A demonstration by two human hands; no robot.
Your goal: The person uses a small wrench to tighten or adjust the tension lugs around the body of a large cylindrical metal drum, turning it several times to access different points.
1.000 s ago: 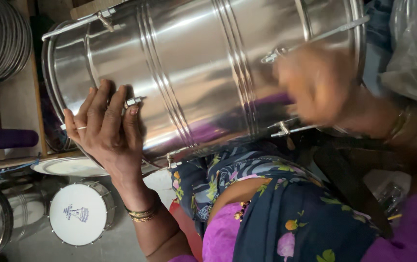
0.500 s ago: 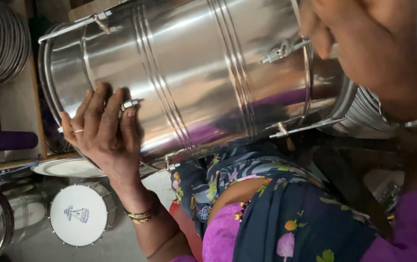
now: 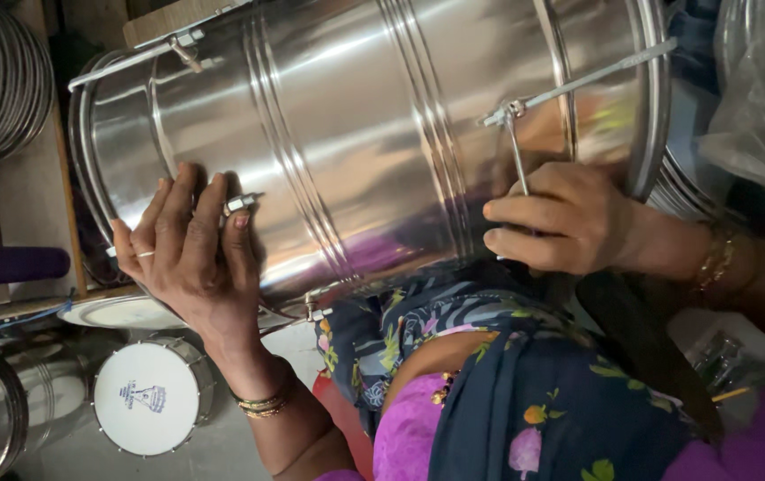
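A large steel drum shell (image 3: 355, 134) lies on its side across the person's lap, above a floral cloth (image 3: 525, 392). The left hand (image 3: 191, 258) rests flat and open against the shell near its left rim, fingers spread, just beside a small metal lug (image 3: 241, 203). The right hand (image 3: 560, 218) is closed around a thin tuning key (image 3: 516, 156) that stands on a tension rod (image 3: 578, 78) running to the right rim. A small white-headed drum (image 3: 146, 396) sits on the floor below.

Dim, glare streaks, mostly sharp
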